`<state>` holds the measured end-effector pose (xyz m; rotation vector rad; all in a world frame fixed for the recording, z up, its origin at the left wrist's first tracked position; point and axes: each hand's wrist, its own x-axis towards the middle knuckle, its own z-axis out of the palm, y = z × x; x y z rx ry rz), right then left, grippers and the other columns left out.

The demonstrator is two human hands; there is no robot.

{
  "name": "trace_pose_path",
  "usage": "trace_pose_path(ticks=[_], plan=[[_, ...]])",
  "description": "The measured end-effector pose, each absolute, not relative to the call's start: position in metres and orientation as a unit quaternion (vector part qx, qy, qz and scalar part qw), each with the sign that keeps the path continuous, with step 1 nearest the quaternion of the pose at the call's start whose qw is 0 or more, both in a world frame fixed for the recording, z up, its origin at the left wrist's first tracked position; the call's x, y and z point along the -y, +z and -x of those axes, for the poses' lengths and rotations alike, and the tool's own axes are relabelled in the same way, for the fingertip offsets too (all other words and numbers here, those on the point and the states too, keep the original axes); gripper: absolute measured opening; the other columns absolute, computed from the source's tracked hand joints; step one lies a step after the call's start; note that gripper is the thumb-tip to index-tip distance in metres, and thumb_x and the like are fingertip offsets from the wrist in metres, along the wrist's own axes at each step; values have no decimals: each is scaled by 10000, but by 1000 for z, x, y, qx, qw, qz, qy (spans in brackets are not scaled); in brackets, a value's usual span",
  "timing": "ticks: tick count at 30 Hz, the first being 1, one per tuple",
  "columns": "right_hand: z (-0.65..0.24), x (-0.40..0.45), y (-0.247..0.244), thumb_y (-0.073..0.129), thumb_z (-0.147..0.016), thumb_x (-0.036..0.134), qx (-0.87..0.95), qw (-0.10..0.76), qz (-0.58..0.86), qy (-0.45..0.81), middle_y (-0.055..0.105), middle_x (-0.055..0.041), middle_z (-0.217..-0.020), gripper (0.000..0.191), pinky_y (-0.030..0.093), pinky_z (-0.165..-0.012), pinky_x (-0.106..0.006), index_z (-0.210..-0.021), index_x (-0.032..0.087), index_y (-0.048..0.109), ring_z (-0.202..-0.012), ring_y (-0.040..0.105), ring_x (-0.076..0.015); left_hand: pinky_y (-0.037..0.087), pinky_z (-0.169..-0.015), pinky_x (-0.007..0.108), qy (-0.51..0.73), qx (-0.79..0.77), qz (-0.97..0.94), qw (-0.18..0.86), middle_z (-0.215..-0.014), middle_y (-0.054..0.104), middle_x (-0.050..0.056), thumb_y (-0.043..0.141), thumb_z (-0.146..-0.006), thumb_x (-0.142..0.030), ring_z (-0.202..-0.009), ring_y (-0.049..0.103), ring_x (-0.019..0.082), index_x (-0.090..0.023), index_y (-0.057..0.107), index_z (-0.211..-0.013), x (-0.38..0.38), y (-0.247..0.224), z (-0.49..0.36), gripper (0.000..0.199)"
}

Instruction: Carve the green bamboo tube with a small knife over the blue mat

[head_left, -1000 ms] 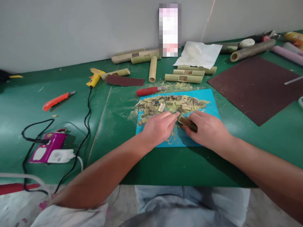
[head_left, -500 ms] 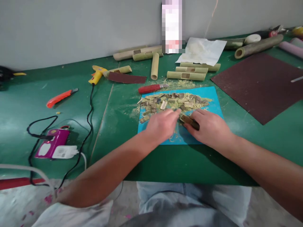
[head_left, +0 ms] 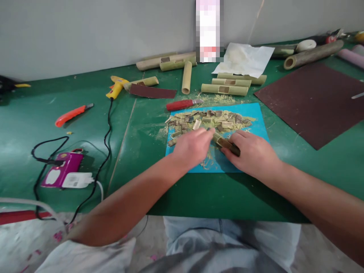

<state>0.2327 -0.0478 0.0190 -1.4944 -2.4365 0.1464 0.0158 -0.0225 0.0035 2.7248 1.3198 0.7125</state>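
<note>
My right hand (head_left: pixel 253 153) is wrapped round the near end of a short bamboo tube (head_left: pixel 224 143) with a notch cut in its upper side. My left hand (head_left: pixel 195 147) is closed near the tube's far left end, with a small dark tip showing at its fingers; the rest of what it grips is hidden. Both hands are over a blue sheet (head_left: pixel 261 121). Behind them, a heap of bamboo chips and shavings (head_left: pixel 218 120) lies on that sheet. A red-handled knife (head_left: pixel 179 105) rests at the sheet's far left edge.
Notched bamboo tubes (head_left: pixel 224 89) lie behind the sheet, near white paper (head_left: pixel 244 60). Dark brown sandpaper (head_left: pixel 313 102) is at right. To the left are a yellow glue gun (head_left: pixel 117 87), an orange cutter (head_left: pixel 72 115) and a purple power block (head_left: pixel 64 170) with cables.
My left hand has shifted slightly left, and more of the tube's left end shows. My right hand keeps its hold on the tube.
</note>
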Motion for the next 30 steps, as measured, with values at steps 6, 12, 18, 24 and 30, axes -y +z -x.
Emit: trace_pose_path(ticks=[6, 12, 18, 24, 30], plan=[[-232, 48, 17, 566, -903, 366, 842, 146, 517, 54, 578, -46, -746, 215, 273, -586, -306, -767, 200, 548, -663, 507, -170, 521, -668, 233, 223, -423, -878, 17, -873, 705, 76, 360, -1075, -294, -765, 665, 148, -140, 676, -1256, 29, 4, -18, 395], [-232, 44, 18, 562, -900, 392, 833, 135, 531, 76, 572, -42, -734, 232, 258, -581, -303, -758, 211, 533, -654, 497, -170, 546, -699, 234, 252, -394, -882, 57, -882, 723, 60, 417, -1057, -273, -786, 687, 148, -153, 699, -1220, 27, 6, -18, 348], [-231, 44, 21, 577, -892, 393, 832, 120, 536, 80, 582, -49, -759, 222, 258, -587, -308, -779, 205, 542, -673, 511, -180, 570, -801, 276, 285, -427, -855, 77, -987, 752, 88, 467, -1036, -241, -906, 713, 184, -120, 707, -1202, 18, 8, -12, 316], [-230, 43, 23, 592, -885, 381, 826, 111, 545, 93, 582, -46, -751, 216, 249, -587, -304, -774, 202, 547, -655, 493, -170, 553, -724, 247, 231, -406, -882, 63, -921, 728, 82, 397, -1068, -281, -810, 694, 155, -141, 675, -1252, 32, 6, -23, 361], [-229, 44, 25, 579, -902, 386, 825, 103, 548, 91, 596, -53, -761, 223, 258, -582, -304, -793, 192, 580, -668, 512, -179, 532, -689, 242, 214, -396, -892, 38, -816, 674, 61, 320, -1088, -286, -751, 663, 146, -126, 641, -1304, 37, 5, -22, 418]])
